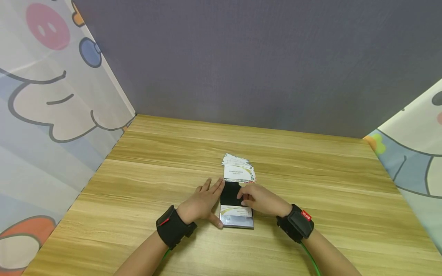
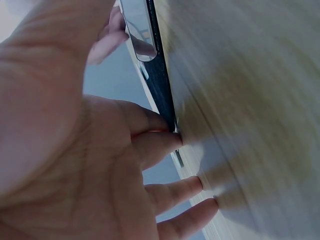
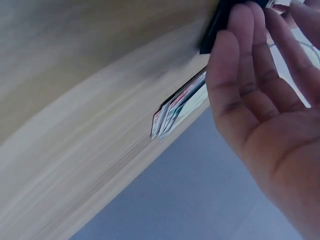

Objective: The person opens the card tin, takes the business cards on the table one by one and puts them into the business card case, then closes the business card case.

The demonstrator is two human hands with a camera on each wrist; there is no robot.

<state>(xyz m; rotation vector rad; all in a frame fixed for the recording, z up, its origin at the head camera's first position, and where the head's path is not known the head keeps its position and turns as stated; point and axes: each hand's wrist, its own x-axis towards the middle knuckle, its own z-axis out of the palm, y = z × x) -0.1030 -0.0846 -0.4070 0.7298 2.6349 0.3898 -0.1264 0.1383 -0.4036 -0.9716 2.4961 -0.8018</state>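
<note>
A business card holder [image 1: 228, 194] lies unfolded on the table, with a black upper part and a shiny metal lower part. In its lower part sits a white card [image 1: 236, 210] with a gold curve. My left hand [image 1: 203, 201] is spread along the holder's left side, its fingertips at the edge and on the tabletop. From the right, my right hand [image 1: 260, 198] grips the holder's side with curled fingers over the black part, thumb near the card's top edge. In the right wrist view the fingers [image 3: 225, 57] overlap the black edge.
Just beyond the holder lies a fanned pile of business cards [image 1: 237, 171], the top one printed with a company logo. A grey panel [image 1: 235, 69] stands behind the wooden table [image 1: 328, 172], and cartoon-printed cloth [image 1: 51, 96] hangs at both sides.
</note>
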